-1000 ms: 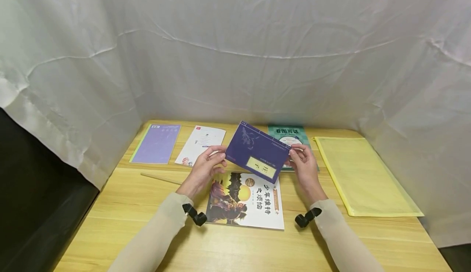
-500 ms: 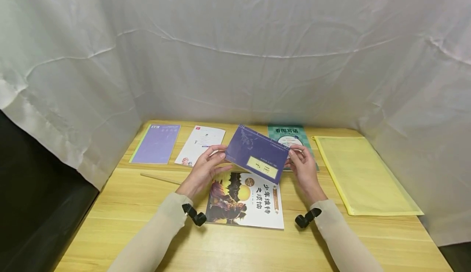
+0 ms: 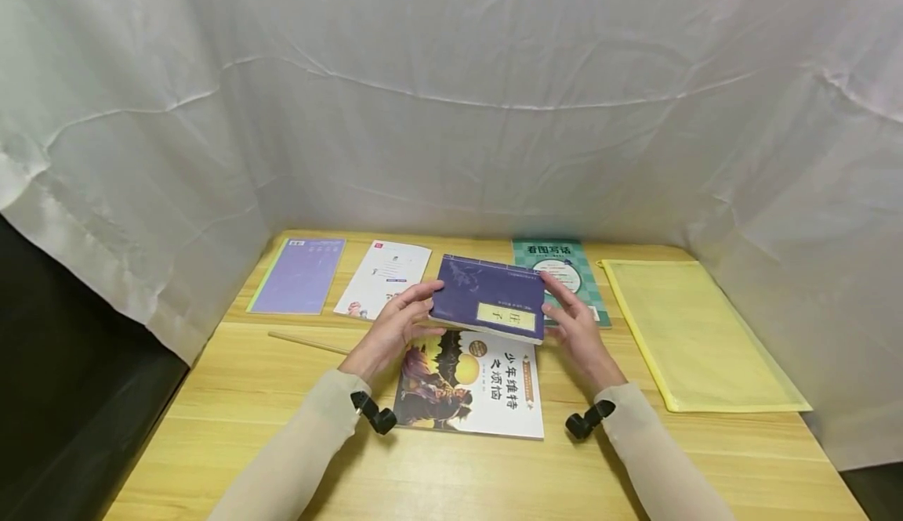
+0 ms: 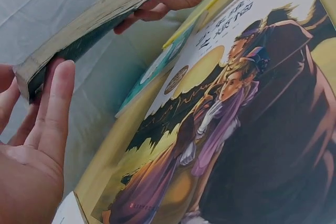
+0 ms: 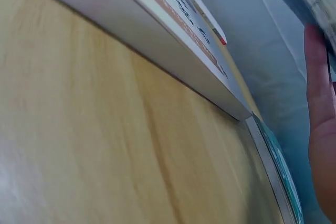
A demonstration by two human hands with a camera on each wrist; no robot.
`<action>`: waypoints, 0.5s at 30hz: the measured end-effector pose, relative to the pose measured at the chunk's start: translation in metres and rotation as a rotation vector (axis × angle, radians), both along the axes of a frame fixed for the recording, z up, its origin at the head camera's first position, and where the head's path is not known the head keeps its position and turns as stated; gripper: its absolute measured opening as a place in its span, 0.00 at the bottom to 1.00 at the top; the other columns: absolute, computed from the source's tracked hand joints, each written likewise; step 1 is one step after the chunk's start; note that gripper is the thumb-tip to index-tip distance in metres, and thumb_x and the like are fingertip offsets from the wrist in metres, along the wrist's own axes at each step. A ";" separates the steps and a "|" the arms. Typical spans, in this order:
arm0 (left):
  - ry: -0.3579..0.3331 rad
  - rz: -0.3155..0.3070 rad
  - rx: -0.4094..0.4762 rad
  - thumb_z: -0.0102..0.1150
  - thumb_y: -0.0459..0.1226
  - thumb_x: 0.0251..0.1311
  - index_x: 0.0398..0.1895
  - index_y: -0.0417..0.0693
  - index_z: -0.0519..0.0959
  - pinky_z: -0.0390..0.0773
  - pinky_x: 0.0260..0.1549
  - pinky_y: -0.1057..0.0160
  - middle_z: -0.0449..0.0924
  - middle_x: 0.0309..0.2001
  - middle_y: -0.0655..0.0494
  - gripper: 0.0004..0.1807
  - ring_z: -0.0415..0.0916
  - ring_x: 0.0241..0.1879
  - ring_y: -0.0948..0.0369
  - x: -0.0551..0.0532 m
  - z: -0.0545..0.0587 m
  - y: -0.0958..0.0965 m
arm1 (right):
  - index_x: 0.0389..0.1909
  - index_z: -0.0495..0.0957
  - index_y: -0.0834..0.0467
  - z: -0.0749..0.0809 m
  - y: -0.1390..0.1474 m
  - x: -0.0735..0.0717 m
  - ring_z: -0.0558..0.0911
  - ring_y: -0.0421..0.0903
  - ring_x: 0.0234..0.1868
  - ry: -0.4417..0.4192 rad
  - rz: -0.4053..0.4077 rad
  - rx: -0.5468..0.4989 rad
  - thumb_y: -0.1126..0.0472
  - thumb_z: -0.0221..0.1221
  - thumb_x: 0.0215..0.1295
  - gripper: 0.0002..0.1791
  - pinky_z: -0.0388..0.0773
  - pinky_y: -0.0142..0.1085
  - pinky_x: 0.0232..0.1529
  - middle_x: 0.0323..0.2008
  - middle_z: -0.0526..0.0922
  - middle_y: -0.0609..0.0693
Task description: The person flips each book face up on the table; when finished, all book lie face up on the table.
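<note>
While the navy book (image 3: 487,294) was held in mid-air, we saw it raised clear of the picture-covered book (image 3: 458,399), which lay flat on the worktop (image 3: 494,474). The left hand (image 3: 395,325) gripped one edge, with fingers beneath it; the right hand (image 3: 582,341) gripped the opposite edge. We judged the step in hand to be steadying and orienting the navy book between both grips; the next move, we thought, called for matched support at both edges so it would not tip. Farther back lay a teal book (image 3: 589,290), with a yellow pouch (image 3: 705,333) to its right. Leftward we noted a white booklet (image 3: 384,270), a purple notebook (image 3: 299,276) and, nearer us, a thin stick (image 3: 303,341).
</note>
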State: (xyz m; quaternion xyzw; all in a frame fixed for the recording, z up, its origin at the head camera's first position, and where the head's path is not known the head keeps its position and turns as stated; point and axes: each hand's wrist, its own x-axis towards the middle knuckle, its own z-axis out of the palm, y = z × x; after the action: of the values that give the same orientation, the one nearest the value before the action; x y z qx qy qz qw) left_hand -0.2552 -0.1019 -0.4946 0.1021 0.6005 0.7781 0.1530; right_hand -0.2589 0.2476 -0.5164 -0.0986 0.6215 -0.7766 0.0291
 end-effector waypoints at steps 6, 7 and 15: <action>-0.001 0.036 -0.129 0.56 0.36 0.81 0.81 0.60 0.71 0.88 0.57 0.57 0.65 0.80 0.48 0.28 0.74 0.69 0.51 -0.001 -0.003 -0.001 | 0.83 0.64 0.60 -0.004 -0.001 0.000 0.88 0.40 0.58 -0.017 -0.001 0.010 0.67 0.58 0.82 0.32 0.92 0.36 0.55 0.70 0.81 0.46; -0.006 0.041 -0.144 0.57 0.35 0.80 0.81 0.61 0.71 0.87 0.54 0.60 0.66 0.79 0.48 0.29 0.77 0.64 0.54 0.000 -0.003 -0.001 | 0.82 0.65 0.61 -0.004 -0.001 0.000 0.88 0.40 0.57 -0.021 -0.011 0.017 0.67 0.58 0.82 0.31 0.91 0.35 0.55 0.66 0.84 0.45; -0.053 0.037 -0.110 0.57 0.32 0.77 0.83 0.67 0.67 0.85 0.38 0.67 0.65 0.79 0.52 0.36 0.76 0.39 0.63 0.000 -0.003 0.000 | 0.85 0.62 0.55 -0.007 -0.002 0.000 0.90 0.42 0.51 -0.071 0.057 0.029 0.64 0.53 0.86 0.31 0.94 0.37 0.45 0.70 0.78 0.47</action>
State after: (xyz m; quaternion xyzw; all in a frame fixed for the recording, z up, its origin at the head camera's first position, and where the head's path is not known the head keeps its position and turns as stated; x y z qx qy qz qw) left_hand -0.2548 -0.1018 -0.4979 0.0618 0.6398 0.7492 0.1596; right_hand -0.2588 0.2456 -0.5229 -0.0884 0.6282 -0.7694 0.0745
